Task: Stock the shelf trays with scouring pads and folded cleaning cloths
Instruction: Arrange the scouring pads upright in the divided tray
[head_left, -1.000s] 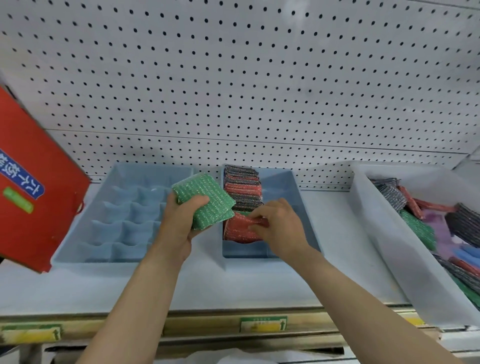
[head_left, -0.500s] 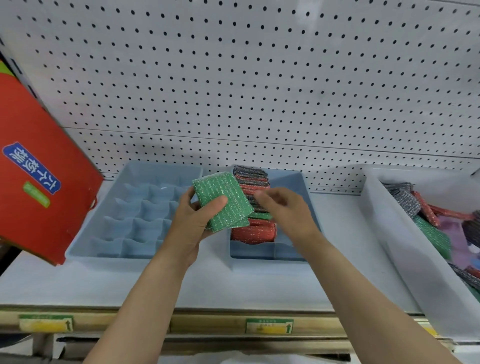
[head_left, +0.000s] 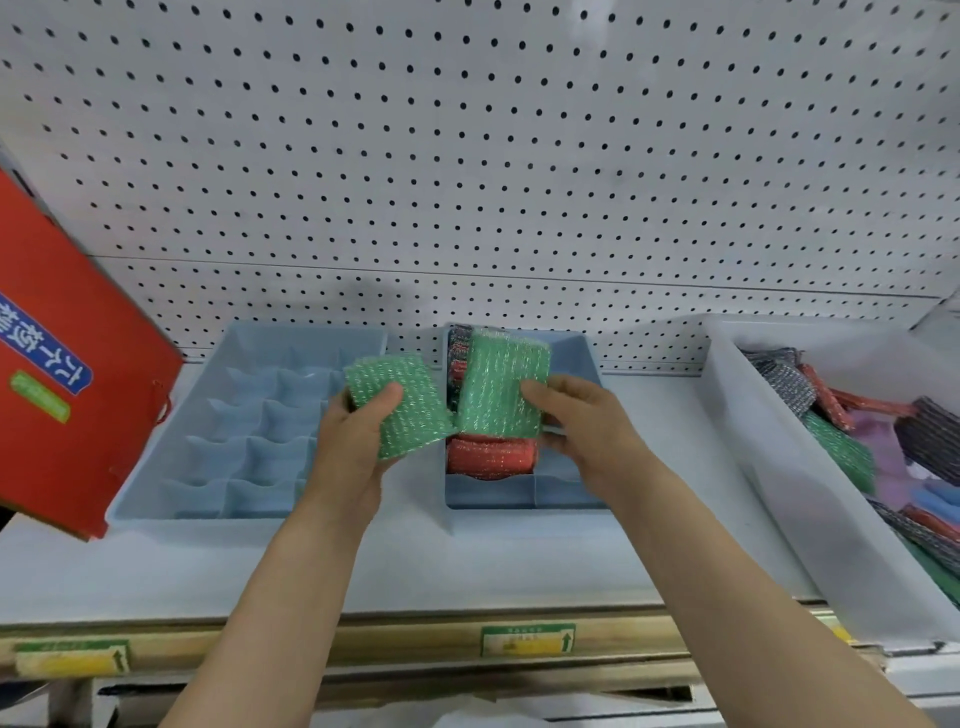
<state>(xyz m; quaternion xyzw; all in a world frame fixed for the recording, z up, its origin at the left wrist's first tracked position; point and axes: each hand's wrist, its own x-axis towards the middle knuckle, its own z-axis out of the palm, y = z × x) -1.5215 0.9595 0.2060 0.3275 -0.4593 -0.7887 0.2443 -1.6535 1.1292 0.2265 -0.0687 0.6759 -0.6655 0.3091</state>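
1. the left hand (head_left: 358, 441) is gripping a green, glittery woven scouring pad (head_left: 397, 405), thumb curled over its face, just left of the narrow blue plastic tray (head_left: 571, 488), which serves as landmark here.
2. the right hand (head_left: 587, 431) is pinching a second, paler green scouring pad (head_left: 501, 384) by its right edge, holding it upright above the tray's filled row.
3. inside the tray, a red glittery pad (head_left: 488, 457) is lying at the front of a packed row of pads; the compartments nearest the viewer are looking vacant.
4. risk, as a judgement: the soft, springy pads are likely snagging on each other's rough weave, so pushing one in may be dragging neighbours out or leaving it crooked.
5. left of the tray, a wide blue divided plastic tray (head_left: 244, 426) is sitting with many small rigid cells.
6. right of the tray, a white plastic bin (head_left: 769, 467) is holding mixed pads and cloths.
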